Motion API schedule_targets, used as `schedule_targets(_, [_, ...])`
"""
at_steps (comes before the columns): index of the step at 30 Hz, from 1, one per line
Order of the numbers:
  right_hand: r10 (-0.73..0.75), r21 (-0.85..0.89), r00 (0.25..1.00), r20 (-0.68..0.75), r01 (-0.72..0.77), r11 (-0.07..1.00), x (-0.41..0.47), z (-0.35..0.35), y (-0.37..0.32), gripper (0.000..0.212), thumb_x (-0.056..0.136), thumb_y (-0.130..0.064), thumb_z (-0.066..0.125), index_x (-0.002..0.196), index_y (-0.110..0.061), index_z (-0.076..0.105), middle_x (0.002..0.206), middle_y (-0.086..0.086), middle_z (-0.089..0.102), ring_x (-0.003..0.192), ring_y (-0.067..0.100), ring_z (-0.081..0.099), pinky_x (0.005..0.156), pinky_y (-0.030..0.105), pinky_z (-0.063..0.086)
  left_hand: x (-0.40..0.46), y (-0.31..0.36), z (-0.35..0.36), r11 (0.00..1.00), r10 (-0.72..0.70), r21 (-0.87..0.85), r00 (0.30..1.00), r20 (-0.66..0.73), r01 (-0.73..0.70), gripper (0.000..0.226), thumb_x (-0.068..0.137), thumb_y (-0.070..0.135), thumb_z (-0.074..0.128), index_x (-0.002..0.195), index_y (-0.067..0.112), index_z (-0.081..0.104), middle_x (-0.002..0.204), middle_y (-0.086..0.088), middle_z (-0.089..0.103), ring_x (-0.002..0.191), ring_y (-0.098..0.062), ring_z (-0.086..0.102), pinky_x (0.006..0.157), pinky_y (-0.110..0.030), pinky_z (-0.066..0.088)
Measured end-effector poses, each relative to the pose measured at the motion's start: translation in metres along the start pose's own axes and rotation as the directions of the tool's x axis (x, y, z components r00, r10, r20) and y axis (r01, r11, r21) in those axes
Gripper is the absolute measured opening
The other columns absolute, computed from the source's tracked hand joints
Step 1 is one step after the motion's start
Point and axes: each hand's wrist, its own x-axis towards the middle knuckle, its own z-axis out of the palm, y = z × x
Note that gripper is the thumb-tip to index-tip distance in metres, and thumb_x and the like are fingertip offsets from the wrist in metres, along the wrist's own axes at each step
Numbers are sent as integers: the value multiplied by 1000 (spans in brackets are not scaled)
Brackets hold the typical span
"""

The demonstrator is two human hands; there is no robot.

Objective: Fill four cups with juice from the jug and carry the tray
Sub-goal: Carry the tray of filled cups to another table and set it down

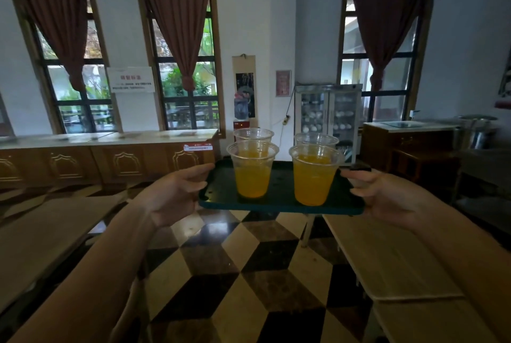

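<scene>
A dark green tray [279, 204] is held up in the air in front of me, roughly level. My left hand [174, 193] grips its left edge, thumb on top. My right hand [387, 196] grips its right edge the same way. Clear plastic cups with orange juice stand on the tray: a near left cup [252, 174], a near right cup [313, 176], a far left cup [253, 136] and a far right cup [316, 139]. The far cups are partly hidden behind the near ones. No jug is in view.
Light wooden tables stand at the left [47, 234] and right [387, 257], with a checkered floor aisle [235, 273] between them. A long wooden counter [110, 157] runs under the windows. A glass cabinet [327, 118] and a dark sideboard [406, 146] stand ahead.
</scene>
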Motion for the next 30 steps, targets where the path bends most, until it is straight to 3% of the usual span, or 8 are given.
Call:
schedule_targets(4, [24, 12, 999, 22, -24, 1000, 73, -12, -10, 53, 96, 11, 45, 142, -12, 54, 139, 15, 57, 127, 34, 53, 97, 43, 48, 63, 3, -18, 1000, -10, 2, 999, -37, 10, 95, 58, 10, 92, 144, 10, 51, 144, -16, 57, 129, -40, 57, 103, -52, 45])
schedule_targets(7, [37, 16, 999, 29, -38, 999, 119, -20, -17, 53, 95, 12, 46, 141, -12, 55, 138, 13, 58, 126, 33, 55, 97, 42, 49, 103, 3, -28, 1000, -16, 20, 999, -43, 17, 82, 57, 12, 93, 133, 13, 65, 140, -15, 61, 125, -38, 60, 95, -48, 53])
schedule_targets(9, [37, 15, 999, 35, -37, 999, 147, -24, -21, 52, 94, 12, 46, 139, -12, 56, 136, 12, 58, 123, 33, 55, 94, 41, 50, 129, 3, -36, 999, -10, 35, 1000, -22, 11, 72, 60, 12, 91, 129, 14, 69, 140, -15, 61, 127, -38, 58, 100, -51, 49])
schedule_targets(11, [32, 16, 999, 31, -32, 999, 174, -28, -24, 51, 94, 12, 46, 136, -12, 58, 133, 11, 58, 120, 31, 56, 91, 40, 51, 155, 3, -44, 999, -12, 29, 999, -44, 14, 69, 65, 8, 83, 132, 12, 67, 142, -16, 60, 129, -39, 56, 106, -53, 44])
schedule_targets(15, [28, 5, 1000, -2, -28, 1000, 226, -31, -28, 52, 93, 14, 46, 137, -12, 56, 135, 12, 54, 121, 32, 54, 98, 43, 47, 211, 6, -66, 1000, -22, 4, 995, -102, 22, 73, 66, 5, 76, 136, 11, 58, 139, -15, 62, 126, -37, 60, 101, -50, 48])
schedule_targets(20, [8, -8, 1000, -29, -8, 1000, 287, -23, -37, 51, 95, 14, 42, 138, -9, 54, 125, 10, 58, 109, 29, 58, 86, 38, 50, 282, 9, -104, 996, -22, -87, 1000, -14, 21, 59, 73, 1, 70, 130, 10, 66, 135, -18, 65, 123, -38, 62, 92, -45, 58])
schedule_targets(24, [37, 28, 997, -68, -36, 999, 351, -14, -49, 54, 95, 14, 42, 142, -9, 51, 130, 12, 51, 106, 31, 57, 79, 39, 52, 350, 16, -143, 998, -18, -65, 999, 35, 20, 46, 76, 1, 66, 119, 15, 76, 131, -14, 68, 119, -35, 65, 84, -39, 60])
schedule_targets(30, [39, 67, 990, -137, -30, 997, 456, 3, -65, 53, 94, 14, 43, 138, -13, 57, 142, 16, 46, 116, 37, 53, 75, 40, 53, 451, 30, -211, 996, -15, -89, 1000, 15, 17, 62, 73, 1, 70, 134, 11, 65, 136, -17, 64, 123, -39, 62, 84, -43, 60])
